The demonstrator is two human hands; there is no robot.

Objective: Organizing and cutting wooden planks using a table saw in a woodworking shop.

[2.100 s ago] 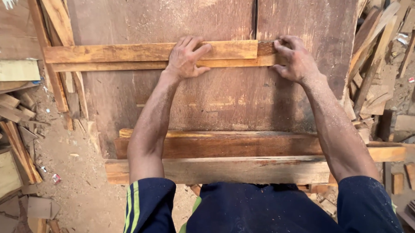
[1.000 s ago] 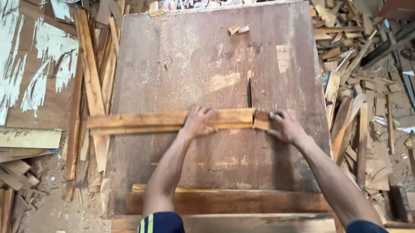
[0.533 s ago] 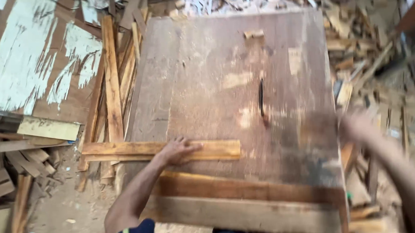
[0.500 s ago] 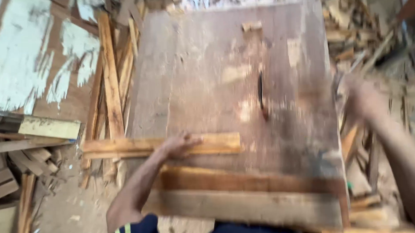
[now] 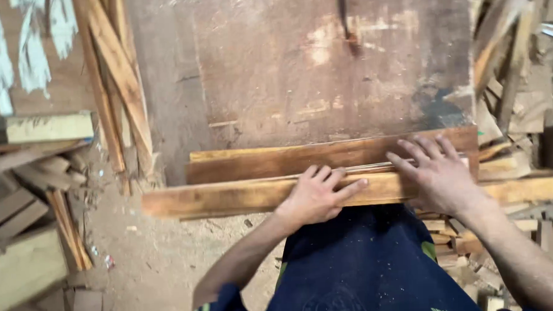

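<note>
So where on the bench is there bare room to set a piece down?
The tabletop is bare between the slot and the planks. The near edge is crowded: both hands, left and right, on the planks. Offcuts crowd the right side.

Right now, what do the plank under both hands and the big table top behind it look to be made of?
The plank looks like raw sawn timber: orange-brown, matt, grain streaks along it, rough edges, no varnish visible. The table top seems to be worn wood or board, dull brown with pale scuffed patches and a dark slot; which one is unclear. The left hand and right hand lie flat on the planks.
</note>
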